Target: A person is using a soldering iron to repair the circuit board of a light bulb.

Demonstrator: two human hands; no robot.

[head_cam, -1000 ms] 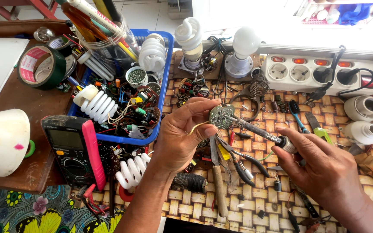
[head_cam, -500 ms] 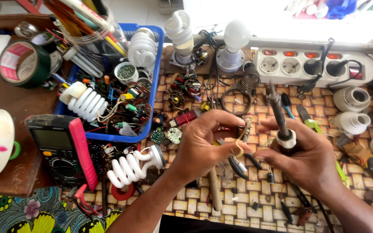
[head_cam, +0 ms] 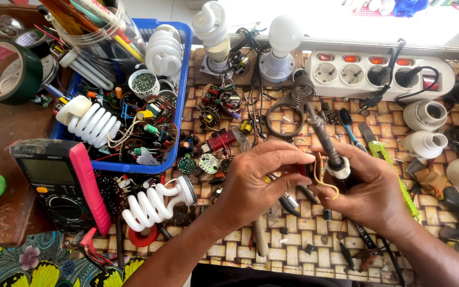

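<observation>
Soldering iron (head_cam: 322,133), held near the centre of the woven-mat surface (head_cam: 304,250): a light, rigid tool, hot at its metal end, best gripped on the dark handle below the pale collar. Left to right: multimeter (head_cam: 59,180) and blue basket (head_cam: 181,95) of lamp parts; left hand (head_cam: 258,178), fingers pinched on what appears to be a small component with a yellow wire (head_cam: 325,183), light and fragile; right hand (head_cam: 370,191), wrapped around the iron's handle; white power strip (head_cam: 378,74) behind.
</observation>
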